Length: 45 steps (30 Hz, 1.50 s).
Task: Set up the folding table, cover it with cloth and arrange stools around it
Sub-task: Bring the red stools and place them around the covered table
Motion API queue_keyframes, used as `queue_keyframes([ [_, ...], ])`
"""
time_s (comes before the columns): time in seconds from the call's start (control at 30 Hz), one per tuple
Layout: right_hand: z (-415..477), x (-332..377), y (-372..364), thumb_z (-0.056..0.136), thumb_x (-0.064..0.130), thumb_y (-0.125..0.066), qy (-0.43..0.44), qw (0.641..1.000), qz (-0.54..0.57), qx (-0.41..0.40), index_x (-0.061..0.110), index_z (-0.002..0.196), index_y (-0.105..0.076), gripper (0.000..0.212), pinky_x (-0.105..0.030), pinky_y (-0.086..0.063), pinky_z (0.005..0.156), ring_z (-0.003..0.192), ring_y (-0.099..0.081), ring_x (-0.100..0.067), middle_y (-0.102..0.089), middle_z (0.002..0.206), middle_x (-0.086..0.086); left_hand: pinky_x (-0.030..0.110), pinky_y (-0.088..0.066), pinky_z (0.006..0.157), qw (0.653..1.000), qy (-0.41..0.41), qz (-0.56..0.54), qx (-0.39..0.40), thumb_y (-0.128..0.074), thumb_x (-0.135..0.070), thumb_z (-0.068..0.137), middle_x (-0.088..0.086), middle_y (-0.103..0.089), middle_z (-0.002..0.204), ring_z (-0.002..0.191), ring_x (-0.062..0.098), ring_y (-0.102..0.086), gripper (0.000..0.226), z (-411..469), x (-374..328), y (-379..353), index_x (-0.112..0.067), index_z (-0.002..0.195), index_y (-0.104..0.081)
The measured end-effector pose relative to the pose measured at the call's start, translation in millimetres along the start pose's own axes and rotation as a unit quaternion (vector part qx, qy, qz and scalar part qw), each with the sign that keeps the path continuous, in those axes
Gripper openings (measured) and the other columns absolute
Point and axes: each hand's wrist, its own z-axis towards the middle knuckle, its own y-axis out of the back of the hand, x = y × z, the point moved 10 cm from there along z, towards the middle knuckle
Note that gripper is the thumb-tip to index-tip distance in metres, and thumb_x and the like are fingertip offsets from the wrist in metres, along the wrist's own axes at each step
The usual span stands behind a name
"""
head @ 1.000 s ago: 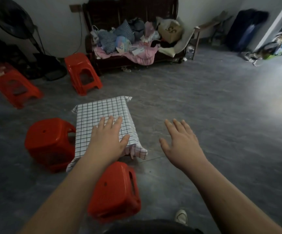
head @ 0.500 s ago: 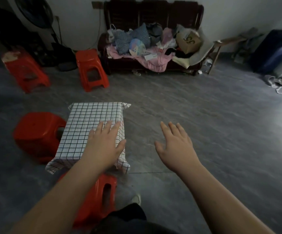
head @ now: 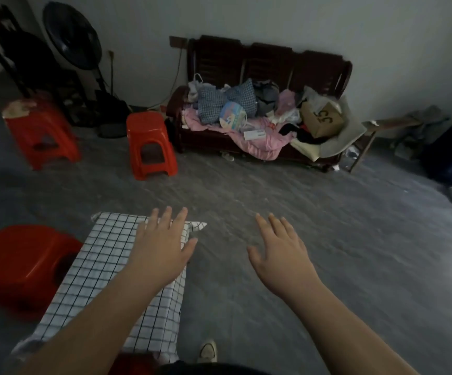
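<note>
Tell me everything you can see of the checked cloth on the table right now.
The checked cloth is white with a thin dark grid and looks like light woven fabric. It covers the whole top of the small table, hanging over the edges, with corners sticking out at the far side and bunched at the near end. The left hand is spread over its far right part; whether it touches is unclear. A red stool stands against its left side.

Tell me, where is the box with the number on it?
The cardboard box sits at the right end of the dark wooden bench by the far wall, among piled clothes.

"35" handwritten on cardboard box atop bench clutter.
</note>
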Motion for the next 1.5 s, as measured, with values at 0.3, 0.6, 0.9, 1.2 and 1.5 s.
queue_keyframes([
  [0.3,196.3,-60.5,27.7,0.101,0.051,-0.041,0.009,0.999,0.029,0.015,0.032,0.161,-0.006,0.072,-0.045,-0.012,0.125,0.156,0.0,-0.023,-0.008,0.169,-0.001,0.052,-0.012,0.123,0.999,0.046,-0.012,0.025,-0.031,-0.061,0.098,0.006,-0.006,0.167,0.153,0.03,-0.003,0.074,186.4,-34.2,4.0,-0.031,0.159,-0.001],
  [0.6,422.1,-114.8,59.2,0.101,0.051,-0.04,0.104,0.993,-0.014,0.047,0.031,0.161,-0.006,0.072,-0.046,-0.014,0.125,0.155,-0.002,-0.023,-0.008,0.169,-0.002,0.052,-0.017,0.121,0.992,0.122,-0.003,-0.005,-0.036,-0.06,0.097,0.007,-0.015,0.166,0.152,0.03,-0.01,0.075,386.5,-76.4,1.5,-0.028,0.159,-0.01],
  [0.9,609.0,-70.0,79.1,0.1,0.051,-0.043,0.216,0.972,-0.038,0.084,0.031,0.161,-0.009,0.072,-0.042,-0.012,0.125,0.155,-0.003,-0.023,-0.01,0.169,-0.001,0.052,-0.011,0.122,0.972,0.229,-0.06,-0.001,-0.036,-0.058,0.098,0.006,-0.011,0.167,0.153,0.028,-0.005,0.074,512.6,-44.9,13.5,-0.029,0.16,-0.007],
  [1.2,791.1,28.8,46.0,0.099,0.048,-0.046,0.269,0.956,-0.065,0.101,0.027,0.161,-0.014,0.073,-0.046,-0.015,0.125,0.155,-0.008,-0.025,-0.017,0.168,-0.002,0.054,-0.01,0.122,0.943,0.307,-0.127,-0.01,-0.04,-0.056,0.098,0.008,-0.011,0.167,0.153,0.031,-0.004,0.075,647.2,80.2,9.8,-0.026,0.16,-0.01],
  [1.5,957.5,176.6,25.1,0.09,0.045,-0.049,0.314,0.942,-0.071,0.098,0.023,0.156,-0.031,0.073,-0.053,-0.029,0.119,0.149,-0.029,-0.035,-0.034,0.161,-0.011,0.052,-0.013,0.122,0.939,0.328,-0.102,-0.016,-0.04,-0.057,0.097,0.013,-0.014,0.165,0.153,0.034,-0.009,0.076,786.5,221.8,41.5,-0.025,0.159,-0.013],
])
